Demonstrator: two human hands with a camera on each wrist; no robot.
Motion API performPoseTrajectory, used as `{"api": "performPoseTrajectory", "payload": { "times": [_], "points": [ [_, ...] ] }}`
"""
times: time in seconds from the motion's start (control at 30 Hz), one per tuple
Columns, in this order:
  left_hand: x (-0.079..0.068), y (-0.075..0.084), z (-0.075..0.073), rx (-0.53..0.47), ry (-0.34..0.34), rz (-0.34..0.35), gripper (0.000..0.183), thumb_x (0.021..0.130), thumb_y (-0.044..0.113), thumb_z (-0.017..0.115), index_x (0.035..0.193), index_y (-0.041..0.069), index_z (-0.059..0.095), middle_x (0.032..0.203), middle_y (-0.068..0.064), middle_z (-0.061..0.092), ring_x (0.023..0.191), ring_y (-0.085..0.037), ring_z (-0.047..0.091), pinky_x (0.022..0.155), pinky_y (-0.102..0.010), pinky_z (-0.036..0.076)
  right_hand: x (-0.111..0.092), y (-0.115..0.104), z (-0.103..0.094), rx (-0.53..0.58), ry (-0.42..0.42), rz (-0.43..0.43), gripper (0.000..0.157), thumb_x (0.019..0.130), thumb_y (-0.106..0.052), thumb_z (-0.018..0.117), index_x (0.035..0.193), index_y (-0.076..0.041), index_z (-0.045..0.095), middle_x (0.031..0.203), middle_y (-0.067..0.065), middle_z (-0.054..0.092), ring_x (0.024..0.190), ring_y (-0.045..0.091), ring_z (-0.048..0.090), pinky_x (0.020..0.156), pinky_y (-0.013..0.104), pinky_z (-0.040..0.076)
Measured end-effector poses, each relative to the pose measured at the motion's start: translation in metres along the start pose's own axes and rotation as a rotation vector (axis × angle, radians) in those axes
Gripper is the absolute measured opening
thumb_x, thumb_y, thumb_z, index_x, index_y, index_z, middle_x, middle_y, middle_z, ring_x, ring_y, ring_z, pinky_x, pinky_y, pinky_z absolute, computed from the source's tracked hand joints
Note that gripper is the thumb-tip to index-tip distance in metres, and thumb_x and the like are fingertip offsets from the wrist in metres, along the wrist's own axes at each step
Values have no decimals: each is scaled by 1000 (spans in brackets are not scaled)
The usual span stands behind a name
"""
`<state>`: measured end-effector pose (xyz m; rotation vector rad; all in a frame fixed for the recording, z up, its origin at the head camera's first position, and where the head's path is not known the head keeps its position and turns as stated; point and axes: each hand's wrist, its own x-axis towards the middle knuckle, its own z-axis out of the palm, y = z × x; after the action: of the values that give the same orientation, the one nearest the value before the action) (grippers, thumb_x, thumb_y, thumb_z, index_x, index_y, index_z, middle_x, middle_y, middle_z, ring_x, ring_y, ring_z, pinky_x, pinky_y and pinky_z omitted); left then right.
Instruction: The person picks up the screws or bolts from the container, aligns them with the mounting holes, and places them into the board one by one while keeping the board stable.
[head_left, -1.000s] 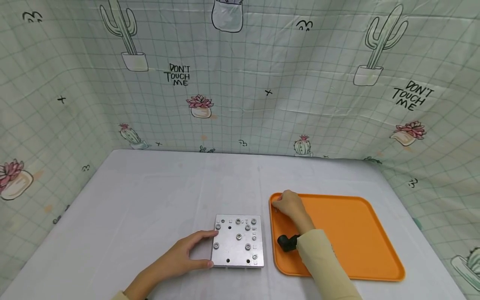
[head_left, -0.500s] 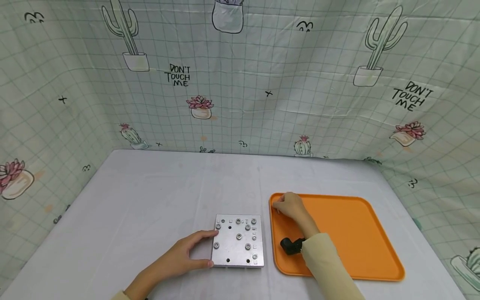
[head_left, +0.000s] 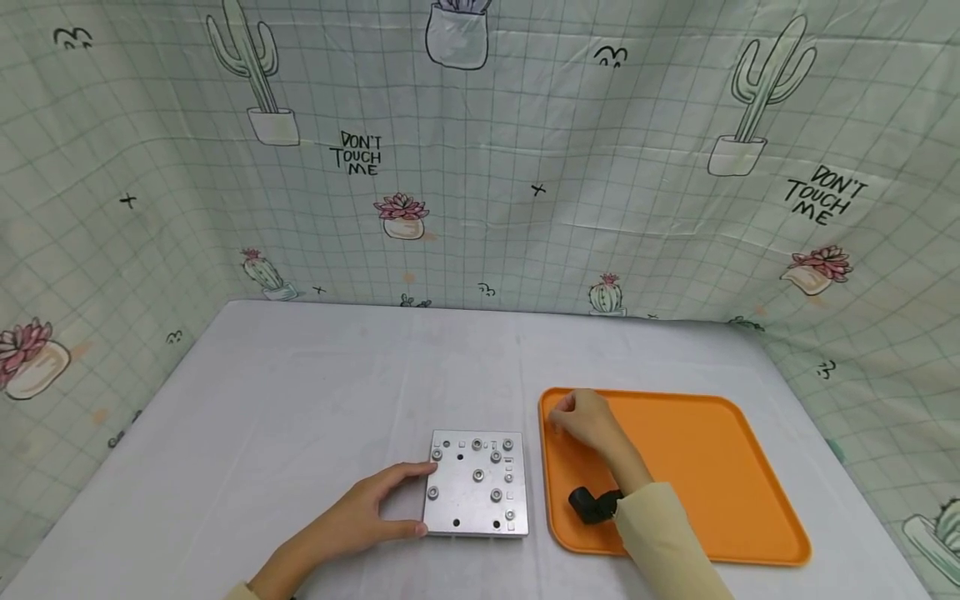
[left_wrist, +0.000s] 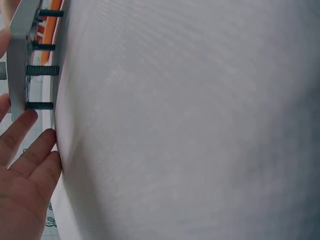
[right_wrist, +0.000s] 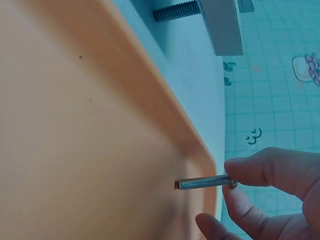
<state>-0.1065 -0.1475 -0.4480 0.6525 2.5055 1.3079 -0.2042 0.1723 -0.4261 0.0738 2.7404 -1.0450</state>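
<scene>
In the head view my left hand (head_left: 356, 515) rests at the left side of a square silver metal plate (head_left: 461, 504). Its thumb touches the lower left corner, and fairly straight fingers lie against the edge. Several bolts (head_left: 478, 475) stand in the plate with their heads up, beside a few bare dark holes. Their threaded shanks (left_wrist: 42, 70) stick out below, in the left wrist view. Over the orange tray's left end, my right hand (head_left: 588, 418) pinches a bolt (right_wrist: 202, 183) by its head between thumb and finger. The shank points away from the fingers, above the tray floor.
The orange tray (head_left: 720, 475) lies right of the plate, a narrow strip of white table (head_left: 360, 375) between them. A black wrist camera (head_left: 592, 505) sits on the right wrist. Patterned cloth (head_left: 480, 167) hangs behind and at both sides.
My right hand has drawn back a little toward me and to the right, with the bolt in its fingers. The left hand and the plate have stayed in place.
</scene>
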Motion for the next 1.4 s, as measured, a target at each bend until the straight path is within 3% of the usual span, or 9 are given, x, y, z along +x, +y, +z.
{"api": "performPoseTrajectory", "payload": {
  "times": [0.17, 0.3, 0.4, 0.8, 1.13, 1.4],
  "points": [
    [0, 0, -1, 4, 2, 1, 61, 77, 41, 73, 132, 27, 49, 137, 5, 51, 131, -20, 43, 109, -27, 34, -7, -2, -1, -83, 86, -41, 15, 81, -19, 65, 82, -4, 64, 87, 10, 58, 80, 24, 51, 69, 35, 42],
    [0, 0, -1, 1, 1, -5, 61, 77, 41, 73, 132, 27, 49, 137, 4, 50, 131, -21, 43, 109, -28, 34, -16, -5, -4, -147, 145, -80, 17, 82, -22, 66, 84, -5, 65, 102, 16, 57, 103, 35, 48, 86, 51, 37],
    [0, 1, -1, 3, 0, -9, 61, 77, 42, 73, 132, 28, 49, 137, 5, 50, 131, -21, 42, 109, -28, 34, -24, -7, -5, -136, 171, -120, 17, 83, -21, 67, 85, -4, 65, 109, 18, 56, 109, 37, 45, 90, 54, 36],
    [-1, 0, 0, -9, -6, -17, 60, 78, 44, 72, 132, 30, 48, 138, 6, 50, 131, -20, 42, 109, -27, 34, -69, -12, -1, -45, 261, -333, 9, 78, -11, 73, 79, -13, 65, 99, 5, 57, 103, 27, 44, 90, 46, 34],
    [-1, 0, 2, -22, -6, -22, 60, 78, 44, 71, 132, 30, 48, 138, 6, 49, 132, -20, 42, 108, -26, 34, -99, -8, 21, -31, 328, -658, 18, 71, -11, 78, 81, -18, 65, 98, -5, 57, 97, 10, 41, 81, 30, 40],
    [-2, 0, 1, -33, 4, 4, 60, 78, 41, 72, 132, 28, 49, 137, 4, 50, 131, -16, 42, 107, -20, 33, -116, -9, 41, -19, 314, -761, 21, 71, -14, 78, 83, -23, 64, 101, -8, 55, 101, 10, 42, 82, 27, 41]
  ]
}}
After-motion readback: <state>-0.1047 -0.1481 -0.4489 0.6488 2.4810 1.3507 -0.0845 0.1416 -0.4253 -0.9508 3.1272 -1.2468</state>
